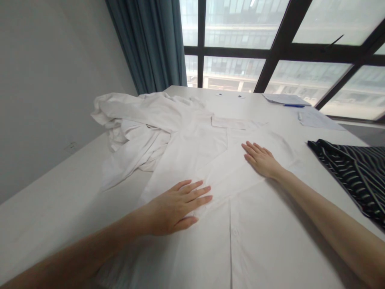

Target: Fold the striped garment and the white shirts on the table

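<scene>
Both hands lie flat, fingers spread, gripping nothing — the left hand (pixel 176 206) and right hand (pixel 261 159) press on the white shirt (pixel 210 160) spread across the table (pixel 45 208). Its long axis runs from the near edge toward the far-left corner, where the cloth bunches — nearer the left hand.

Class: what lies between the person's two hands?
Only a folded band of the white shirt, on which the left hand and right hand rest flat; head view.
</scene>
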`<state>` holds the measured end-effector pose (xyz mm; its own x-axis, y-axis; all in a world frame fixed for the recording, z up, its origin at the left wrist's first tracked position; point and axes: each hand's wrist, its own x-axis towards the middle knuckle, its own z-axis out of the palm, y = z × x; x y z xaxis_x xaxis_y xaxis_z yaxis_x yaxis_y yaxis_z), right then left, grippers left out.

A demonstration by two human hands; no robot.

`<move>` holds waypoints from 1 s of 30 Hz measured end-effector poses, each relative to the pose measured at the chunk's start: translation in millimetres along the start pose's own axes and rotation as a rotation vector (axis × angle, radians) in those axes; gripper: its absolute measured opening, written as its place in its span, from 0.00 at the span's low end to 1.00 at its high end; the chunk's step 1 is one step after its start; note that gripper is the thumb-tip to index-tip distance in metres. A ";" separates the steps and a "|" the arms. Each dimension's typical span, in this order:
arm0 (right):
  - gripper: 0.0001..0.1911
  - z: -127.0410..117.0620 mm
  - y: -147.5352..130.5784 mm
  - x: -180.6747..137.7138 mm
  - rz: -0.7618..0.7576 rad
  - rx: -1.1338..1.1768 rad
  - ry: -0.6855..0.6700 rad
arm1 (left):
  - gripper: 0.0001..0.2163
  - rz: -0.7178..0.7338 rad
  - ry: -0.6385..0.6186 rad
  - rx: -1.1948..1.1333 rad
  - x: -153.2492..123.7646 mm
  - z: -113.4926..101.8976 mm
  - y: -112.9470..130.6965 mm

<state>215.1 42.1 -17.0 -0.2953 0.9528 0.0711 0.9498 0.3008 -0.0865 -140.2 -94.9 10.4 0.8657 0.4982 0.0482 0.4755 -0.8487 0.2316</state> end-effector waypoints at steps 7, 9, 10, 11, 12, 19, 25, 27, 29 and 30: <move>0.32 -2.6 44.6 27.3 0.125 -0.048 -0.050 | 0.29 0.011 0.027 -0.008 0.6 -2.5 1.9; 0.33 -2.7 54.6 34.5 0.164 -0.052 -0.066 | 0.29 0.010 0.012 -0.006 0.3 -2.6 2.0; 0.34 -2.4 59.4 37.9 0.179 -0.052 -0.071 | 0.29 0.008 0.004 -0.003 0.1 -2.4 1.9; 0.34 -2.0 64.3 41.3 0.191 -0.051 -0.074 | 0.29 0.006 -0.004 -0.001 -0.1 -2.0 1.7; 0.34 -1.4 69.0 44.6 0.198 -0.049 -0.073 | 0.29 0.005 -0.007 -0.001 -0.3 -1.7 1.5; 0.36 4.2 96.3 66.4 0.261 -0.062 -0.017 | 0.29 0.006 -0.002 -0.025 0.7 -4.4 2.4; 0.37 3.4 104.3 80.1 0.297 -0.067 -0.008 | 0.28 0.002 -0.002 -0.024 0.6 -5.6 4.0; 0.36 2.2 103.7 81.7 0.294 -0.071 -0.005 | 0.28 0.000 -0.008 -0.022 0.6 -5.8 4.2; 0.36 0.8 102.8 82.6 0.300 -0.074 -0.002 | 0.28 -0.003 -0.021 -0.020 0.8 -6.5 4.5; 0.36 0.2 102.5 83.2 0.308 -0.075 -0.003 | 0.28 -0.006 -0.028 -0.019 1.0 -7.0 4.6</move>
<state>287.9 152.2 -20.2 0.0072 0.9987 0.0501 0.9995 -0.0057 -0.0304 -138.2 -97.0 18.3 0.8672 0.4976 0.0193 0.4776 -0.8421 0.2505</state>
